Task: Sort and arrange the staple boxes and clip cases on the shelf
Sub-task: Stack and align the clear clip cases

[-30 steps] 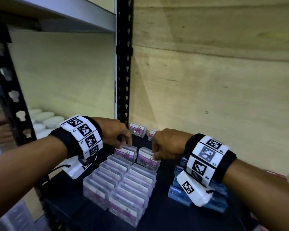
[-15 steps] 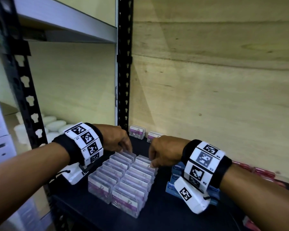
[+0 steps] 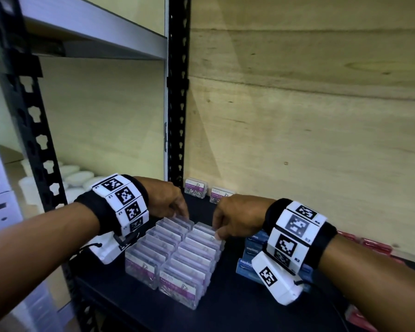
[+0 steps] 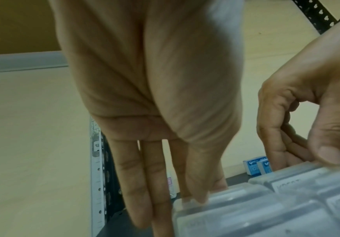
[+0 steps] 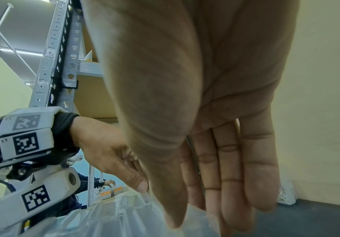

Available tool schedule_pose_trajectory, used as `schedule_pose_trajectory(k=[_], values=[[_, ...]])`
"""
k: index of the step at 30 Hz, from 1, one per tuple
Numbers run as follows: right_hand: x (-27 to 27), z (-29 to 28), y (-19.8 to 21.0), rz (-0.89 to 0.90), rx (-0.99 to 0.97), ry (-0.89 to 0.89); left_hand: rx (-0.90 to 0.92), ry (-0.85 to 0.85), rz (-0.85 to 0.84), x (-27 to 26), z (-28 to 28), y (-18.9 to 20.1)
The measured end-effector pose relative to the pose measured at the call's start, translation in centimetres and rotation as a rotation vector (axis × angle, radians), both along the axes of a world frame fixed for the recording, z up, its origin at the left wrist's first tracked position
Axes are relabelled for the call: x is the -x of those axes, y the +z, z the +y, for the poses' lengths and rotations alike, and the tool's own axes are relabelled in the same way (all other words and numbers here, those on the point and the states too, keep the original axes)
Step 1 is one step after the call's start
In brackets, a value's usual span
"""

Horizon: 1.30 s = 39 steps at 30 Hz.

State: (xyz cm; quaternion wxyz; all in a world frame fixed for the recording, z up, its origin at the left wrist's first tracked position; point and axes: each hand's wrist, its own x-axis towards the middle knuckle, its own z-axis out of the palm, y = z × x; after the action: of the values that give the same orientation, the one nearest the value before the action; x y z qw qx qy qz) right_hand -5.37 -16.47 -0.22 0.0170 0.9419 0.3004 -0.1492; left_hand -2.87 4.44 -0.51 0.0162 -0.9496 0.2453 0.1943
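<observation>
Lowered since the earlier frame, rearmost clip cases are seated ending two front-to-back rows, pinched by left hand and right hand respectively.

Head above; wrists close over cases
</observation>
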Motion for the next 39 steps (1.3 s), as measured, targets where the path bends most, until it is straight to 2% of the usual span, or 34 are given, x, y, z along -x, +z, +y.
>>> schedule_pose_trajectory(k=[7,11,15,21,30,39], values=[[-1.2,-0.3,0.6,0.005,0.004,-0.023,0.024,0.113,0.048,-0.6,-0.2,0.6],[-3.7,-0.6,1.4,-0.095,-0.005,-0.083,0.087,0.176,-0.063,-2.7,0.0,1.2],[-7.1,-1.0,1.5,-0.235,0.067,-0.150,0.081,0.147,-0.222,-6.0,0.4,1.1],[-10.9,-0.6,0.9,-0.258,0.147,-0.174,0.069,0.096,-0.333,-10.3,0.5,0.6],[-13.3,0.2,-0.9,-0.276,0.199,-0.138,0.061,0.063,-0.333,-14.3,0.4,-1.4],[-13.5,0.7,-1.6,-0.302,0.170,-0.152,0.081,0.042,-0.305,-15.0,0.8,-2.1]])
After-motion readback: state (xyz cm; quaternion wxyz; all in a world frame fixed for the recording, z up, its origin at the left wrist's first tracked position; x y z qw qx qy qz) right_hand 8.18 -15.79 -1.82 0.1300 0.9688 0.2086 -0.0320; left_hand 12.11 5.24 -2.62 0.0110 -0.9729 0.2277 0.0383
